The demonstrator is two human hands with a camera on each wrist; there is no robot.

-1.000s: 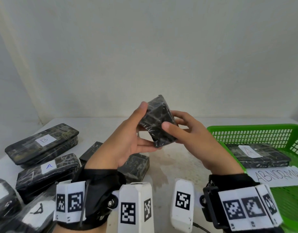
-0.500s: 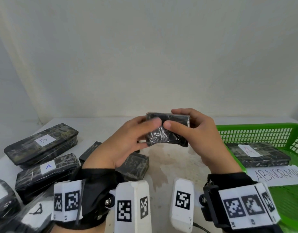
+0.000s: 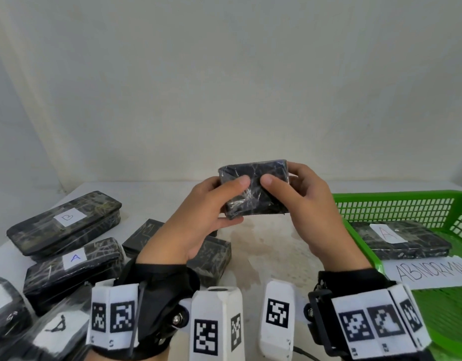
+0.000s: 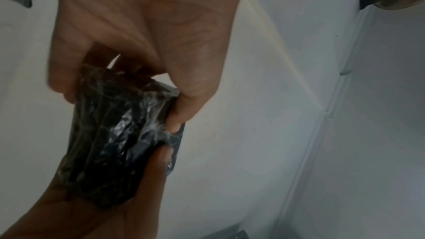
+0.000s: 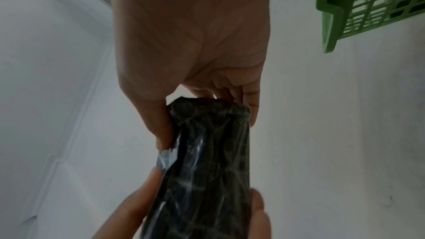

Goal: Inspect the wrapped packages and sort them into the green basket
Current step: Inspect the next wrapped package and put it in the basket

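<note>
My left hand (image 3: 198,217) and right hand (image 3: 310,204) both grip one package (image 3: 253,190) between thumbs and fingers, raised above the table (image 3: 263,246). Left of my left hand lie more packages (image 3: 66,222). Right of my right hand sits the basket (image 3: 396,204), one package inside.

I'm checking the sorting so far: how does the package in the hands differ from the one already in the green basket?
The held package is short and stubby; the package in the basket is long and flat. The held one shows no label on its visible faces, the basket one bears a white "A" label. The left hand and right hand grip one above the table; the other lies in the green basket. Both are dark and film-wrapped.
</note>
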